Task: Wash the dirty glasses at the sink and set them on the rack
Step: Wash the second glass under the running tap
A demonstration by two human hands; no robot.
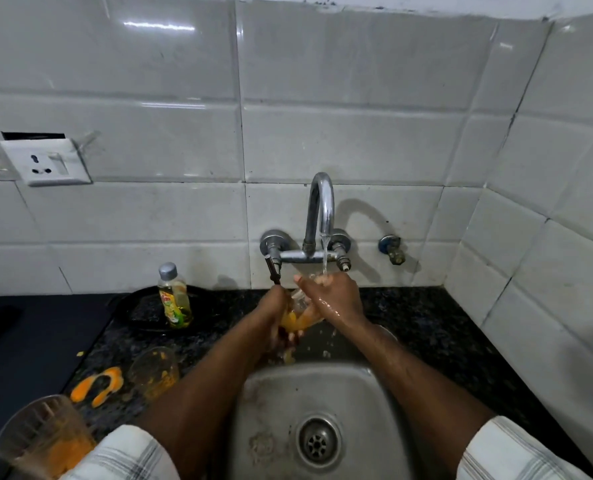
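Stainless steel sink, lower centre of the frame, with a round drain and stained walls.

Chrome tap, wall-mounted above the sink at centre; a thin water stream falls from its spout onto the hands.

Tilted glass, clear, with orange residue at its lower end; it is held over the back edge of the sink, just under the stream.

Left hand: fingers curled round the lower, orange-smeared end of the tilted glass, gripping it.

Right hand: wet, thumb and fingers curled over the upper end of the tilted glass, gripping it beneath the water.

Second glass, orange-streaked, upright on the counter left of the sink, beside the left forearm.

Third glass, at the lower left corner, orange pulp at its bottom, partly behind a checked sleeve.

Orange spill, on the counter between the second and third glasses.

Dish soap bottle, yellow liquid, grey cap, upright left of the tap, standing on a dark round plate.

Speckled black counter, running round the sink.

White wall tiles, upper frame; a white socket at the upper left; a small valve right of the tap.
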